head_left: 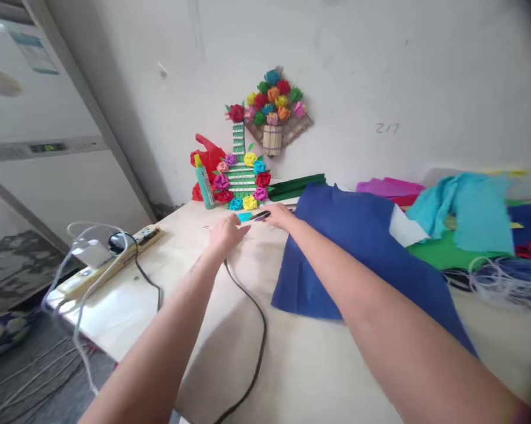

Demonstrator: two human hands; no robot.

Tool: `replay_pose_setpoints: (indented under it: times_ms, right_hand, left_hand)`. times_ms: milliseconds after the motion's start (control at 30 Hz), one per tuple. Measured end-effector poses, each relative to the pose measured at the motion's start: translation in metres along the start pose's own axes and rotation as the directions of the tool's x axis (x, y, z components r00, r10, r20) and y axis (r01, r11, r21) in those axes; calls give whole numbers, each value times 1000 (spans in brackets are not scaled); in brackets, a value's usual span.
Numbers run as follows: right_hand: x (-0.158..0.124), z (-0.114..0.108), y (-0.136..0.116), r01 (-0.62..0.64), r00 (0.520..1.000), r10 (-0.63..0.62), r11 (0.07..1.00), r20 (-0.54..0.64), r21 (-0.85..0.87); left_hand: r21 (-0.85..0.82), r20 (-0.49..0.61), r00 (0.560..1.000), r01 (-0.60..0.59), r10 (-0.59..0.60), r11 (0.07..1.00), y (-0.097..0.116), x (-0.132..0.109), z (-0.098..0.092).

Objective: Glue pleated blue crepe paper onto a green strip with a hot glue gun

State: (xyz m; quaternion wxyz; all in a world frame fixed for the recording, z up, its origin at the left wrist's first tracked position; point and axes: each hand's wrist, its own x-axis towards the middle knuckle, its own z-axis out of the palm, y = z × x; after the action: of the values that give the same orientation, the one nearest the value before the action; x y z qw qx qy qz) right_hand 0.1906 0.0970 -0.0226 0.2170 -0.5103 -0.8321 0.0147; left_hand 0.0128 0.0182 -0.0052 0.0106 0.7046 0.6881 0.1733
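Note:
Both my arms reach far across a pale table (318, 365). My left hand (226, 231) lies palm down with its fingers closed together near a small cyan piece (244, 217) of felt; whether it holds anything is hidden. My right hand (279, 215) is closed on a dark, thin tool (261, 216) that points left toward the cyan piece. Just behind both hands stands a green slatted craft piece ringed with coloured paper roses (242, 179).
A large blue felt sheet (349, 253) lies under my right forearm, with teal, green and magenta fabric (464, 218) piled at the right. A black cable (256, 318) crosses the table. A power strip (115, 259) sits at the left edge. A green glue bottle (205, 184) stands by the wall.

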Motion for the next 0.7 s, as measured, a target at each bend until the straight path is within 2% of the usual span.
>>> replay_pose_setpoints:
  times_ms: [67,133,300,433,567,700]
  right_hand:
    - [-3,-4,2,-36,999,37,999,-8,40]
    - [-8,-13,5,-94,996,94,994,-7,47]
    - [-32,-45,13,-171,983,167,984,-73,-52]
    - [-58,-63,19,-196,978,189,977,-86,-83]
    - [-86,-74,30,-171,978,162,983,-128,-61]
    - [-115,-90,39,-151,969,139,988,-204,-44]
  left_hand:
    - [3,14,996,-83,83,997,9,16,12]
    - [22,44,992,-119,117,993,16,32,22]
    - [80,182,977,-126,109,989,36,61,36]
    - [83,256,965,-78,54,994,55,76,43]
    - [9,191,981,-19,16,1000,66,94,60]
    - [-113,96,991,-83,94,990,73,109,76]
